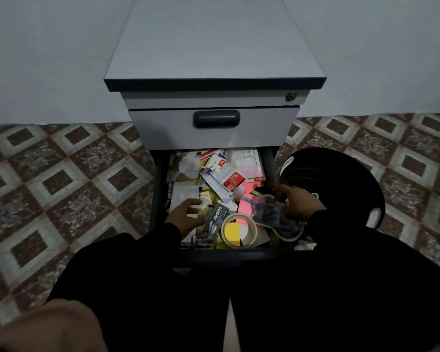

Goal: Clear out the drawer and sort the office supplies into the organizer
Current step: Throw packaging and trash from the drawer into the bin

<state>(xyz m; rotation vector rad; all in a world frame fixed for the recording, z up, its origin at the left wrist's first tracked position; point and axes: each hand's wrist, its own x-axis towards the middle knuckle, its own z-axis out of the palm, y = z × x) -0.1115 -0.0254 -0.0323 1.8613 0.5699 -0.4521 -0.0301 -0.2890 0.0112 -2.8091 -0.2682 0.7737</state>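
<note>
Reaching into the open lower drawer (160, 199) of a grey pedestal cabinet (214, 59), both hands work over a heap of office clutter. Left hand (186, 215) lies at the drawer's near-left, fingers spread and relaxed, fingertips touching a small pale item beside a stapler pack (215, 219). The pack's long axis runs near to far, tilted slightly right, with its "stapler" print reading along that axis. Right hand (299, 201) is at the near-right edge, fingers curled round a clear plastic container (272, 212) that sits tilted over the clutter; dim light, so it looks like a clear box, but its exact kind is hard to tell. A masking tape roll (239, 228) lies flat at the near middle, hole up, a yellow sticky-note block (233, 233) showing through and under it. Pink sticky notes (245, 205) lie just beyond the roll. A red staples box (233, 181) sits mid-drawer, long axis diagonal, far end to the right. Torn white paper (188, 165) fills the far-left corner.

Upper drawer (214, 128) is closed, dark handle centred, a lock (290, 96) at the top right. A round black organizer (341, 179) stands on the floor just right of the drawer. Floor (61, 174) is brown-and-cream diamond tile; the wall (36, 59) behind is plain pale. Dark sleeves cover both arms.
</note>
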